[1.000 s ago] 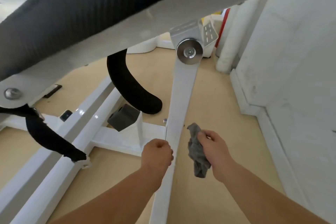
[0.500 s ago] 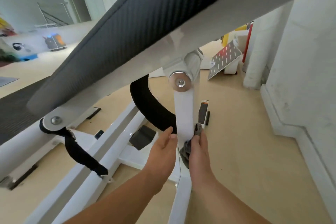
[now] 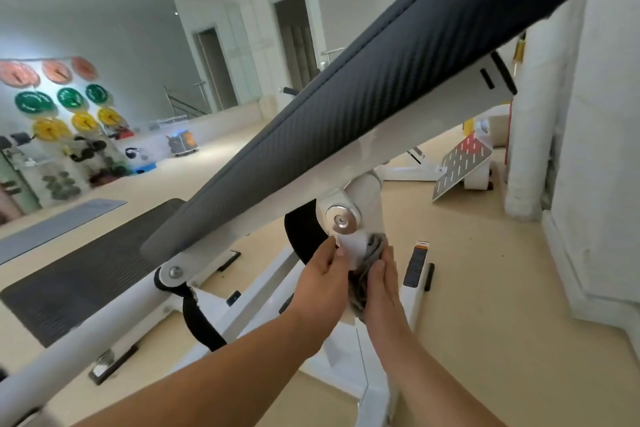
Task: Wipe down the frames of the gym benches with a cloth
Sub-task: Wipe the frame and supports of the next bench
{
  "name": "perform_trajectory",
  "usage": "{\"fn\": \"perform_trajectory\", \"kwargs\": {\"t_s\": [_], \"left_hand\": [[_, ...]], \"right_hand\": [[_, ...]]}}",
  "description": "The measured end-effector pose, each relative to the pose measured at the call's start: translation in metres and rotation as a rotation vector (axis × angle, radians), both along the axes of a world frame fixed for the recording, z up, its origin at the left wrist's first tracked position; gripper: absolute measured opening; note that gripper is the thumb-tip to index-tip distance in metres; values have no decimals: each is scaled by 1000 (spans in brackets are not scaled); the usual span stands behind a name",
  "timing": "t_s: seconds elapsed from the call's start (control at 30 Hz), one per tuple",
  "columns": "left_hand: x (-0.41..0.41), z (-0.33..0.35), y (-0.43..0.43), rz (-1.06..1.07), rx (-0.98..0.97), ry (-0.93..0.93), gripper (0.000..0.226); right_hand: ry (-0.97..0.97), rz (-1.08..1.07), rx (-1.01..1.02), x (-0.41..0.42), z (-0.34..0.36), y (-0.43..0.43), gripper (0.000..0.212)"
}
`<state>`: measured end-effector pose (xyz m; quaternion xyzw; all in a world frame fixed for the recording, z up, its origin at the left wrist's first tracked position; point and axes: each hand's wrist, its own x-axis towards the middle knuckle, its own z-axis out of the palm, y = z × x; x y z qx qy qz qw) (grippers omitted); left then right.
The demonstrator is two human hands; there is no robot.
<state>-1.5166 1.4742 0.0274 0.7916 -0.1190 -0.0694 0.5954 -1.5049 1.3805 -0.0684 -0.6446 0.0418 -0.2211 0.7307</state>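
A white gym bench frame (image 3: 242,315) carries a tilted black pad (image 3: 398,87). Its white support strut (image 3: 355,246) runs down from a silver pivot bolt (image 3: 341,221). My right hand (image 3: 381,284) presses a grey cloth (image 3: 369,263) against the right side of the strut, just under the bolt. My left hand (image 3: 325,274) rests on the strut's left side, fingers straight and pointing up. The cloth is partly hidden between the strut and my right hand.
A white wall (image 3: 602,184) and column (image 3: 533,135) stand close on the right. A slotted metal plate (image 3: 462,163) leans on the floor behind. Black floor mat (image 3: 69,274) lies left. Coloured weight plates (image 3: 62,100) hang on the far wall.
Both hands have slid up the strut from low near the base to just under the pivot bolt. The cloth went from hanging free to pressed on the strut. My view has risen.
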Motion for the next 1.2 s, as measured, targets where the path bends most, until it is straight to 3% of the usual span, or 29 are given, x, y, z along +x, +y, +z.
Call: {"fn": "perform_trajectory", "kwargs": {"t_s": [0.07,0.17,0.27,0.43,0.53,0.67,0.8,0.9,0.97,1.13,1.2], "left_hand": [[-2,5,3,-15,-8,3,27],[-3,11,6,-52,-39,-2,31],[-1,11,8,-87,-76,-2,39],[2,4,13,-69,-86,31,40],[2,-5,15,-36,-37,7,51],[3,-21,15,-33,51,-81,44],[6,-44,11,-8,7,-27,55],[5,-59,8,1,15,1,58],[5,-63,7,5,23,18,60],[11,-67,3,34,-20,-8,40],[9,-70,-1,82,-53,15,35]], "right_hand": [[35,41,10,-3,17,-3,63],[-59,115,14,-5,71,-9,54],[-96,104,75,4,91,-8,65],[2,-5,12,13,12,-4,69],[109,26,-12,8,6,-8,73],[-60,-94,-97,8,50,1,40],[-90,-177,-195,13,29,3,54],[-28,-58,-8,10,-13,-6,41],[14,18,107,6,-23,-10,43],[-121,-221,-183,10,36,8,55],[-111,-275,-242,16,28,15,64]]}}
